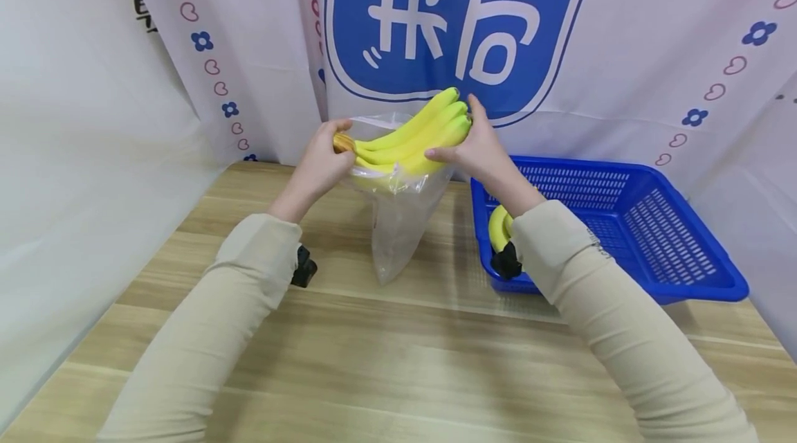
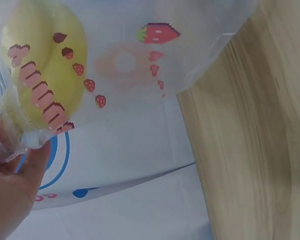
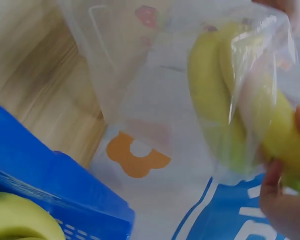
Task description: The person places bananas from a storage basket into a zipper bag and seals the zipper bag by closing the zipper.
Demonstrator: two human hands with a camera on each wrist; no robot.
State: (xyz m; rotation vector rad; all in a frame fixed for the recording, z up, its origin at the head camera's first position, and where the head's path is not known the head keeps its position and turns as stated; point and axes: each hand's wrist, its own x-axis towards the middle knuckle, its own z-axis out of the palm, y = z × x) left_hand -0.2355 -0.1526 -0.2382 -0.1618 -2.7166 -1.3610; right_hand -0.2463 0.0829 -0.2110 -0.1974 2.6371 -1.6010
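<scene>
At the left end of the yellow, curved banana bunch (image 1: 407,135), the left hand (image 1: 324,158) curls round its brown stem (image 1: 343,142). The bunch's long axis slants up to right-pointing tips (image 1: 463,111), above the wood-grain tabletop (image 1: 386,360); beneath it hangs a translucent plastic bag (image 1: 403,221). The right hand (image 1: 482,147) grips its tip end between thumb and fingers.

Looks like a curtained-off booth: wood-grain desk (image 1: 398,374), printed cloth (image 1: 261,34) with blue emblem (image 1: 451,24) behind it, white sheeting (image 1: 81,152) on the left. Building type can't be told.
</scene>
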